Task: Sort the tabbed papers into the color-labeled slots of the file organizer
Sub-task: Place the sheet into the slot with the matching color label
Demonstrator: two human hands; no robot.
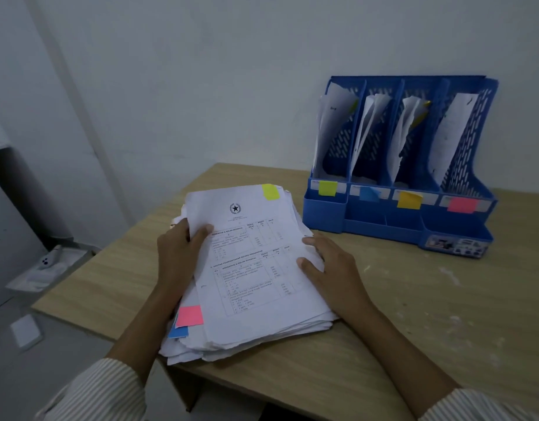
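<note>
Head view: blue file organizer holds papers in all four slots; left hand grips the paper stack, right hand fingers rest relaxed on it.

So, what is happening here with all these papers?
A person is sorting a stack of papers on a wooden desk. The left hand grips the stack's left edge, thumb on the top sheet, which has a yellow-green tab. The right hand rests on the right edge. The blue organizer stands at the back right; its four slots, labeled yellow-green, blue, orange and pink, each hold some sheets already. Most papers are not yet sorted.
</note>
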